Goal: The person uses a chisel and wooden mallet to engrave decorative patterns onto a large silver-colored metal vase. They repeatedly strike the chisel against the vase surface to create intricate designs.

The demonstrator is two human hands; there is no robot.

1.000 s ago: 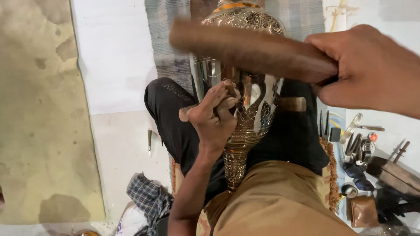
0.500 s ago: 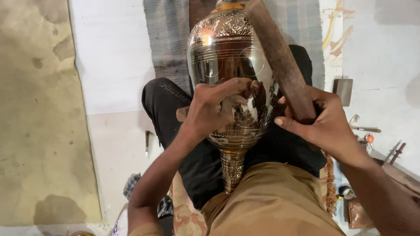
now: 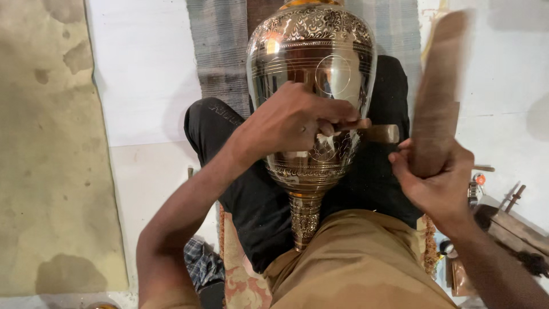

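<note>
A large shiny engraved brass vase lies across my lap, its narrow foot pointing toward me. My left hand rests on the vase's belly, closed on a small wooden-handled chisel whose handle end sticks out to the right. My right hand grips a long brown wooden mallet, held upright to the right of the vase and blurred by motion. The chisel's tip is hidden under my fingers.
I sit on the floor in black trousers and a tan shirt. A grey striped mat lies under the vase. Small hand tools are scattered at the right. A checked cloth lies by my left side.
The mallet swung from lying across above the vase to standing upright at the right. My left hand stayed on the vase with the chisel. The view shifted down a little.
</note>
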